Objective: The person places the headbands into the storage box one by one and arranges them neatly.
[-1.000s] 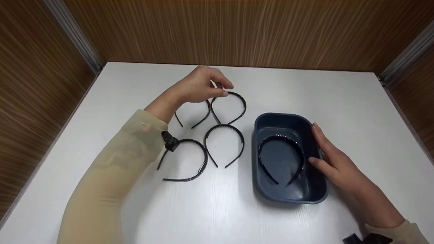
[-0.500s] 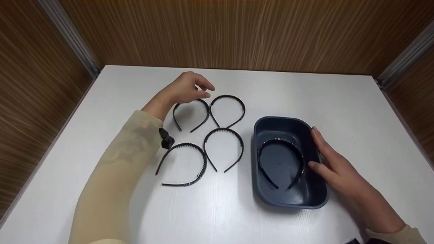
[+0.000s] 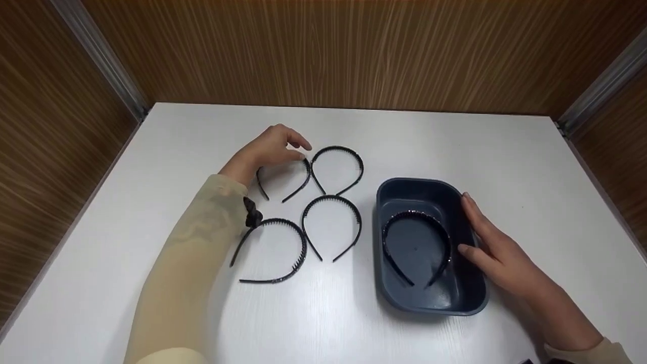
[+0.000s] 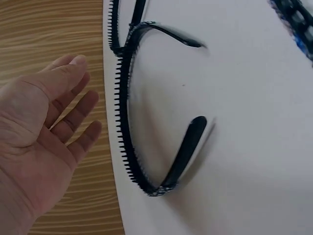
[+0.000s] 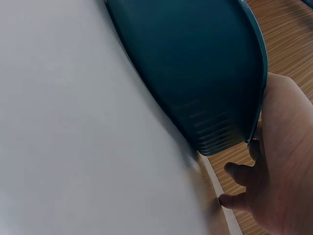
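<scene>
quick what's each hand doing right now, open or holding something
Left hand: open, holding nothing, just above the far-left headband.
Right hand: open, fingers straight against the side of the blue bin.

No writing, label, brand or number can be read in any of the views — not on the black toothed headbands (image 3: 336,171), nor on the dark blue plastic tray (image 3: 427,188). The white table (image 3: 455,141) and the wood-grain walls (image 3: 323,50) carry no sign either — only plain surfaces and grain.
</scene>
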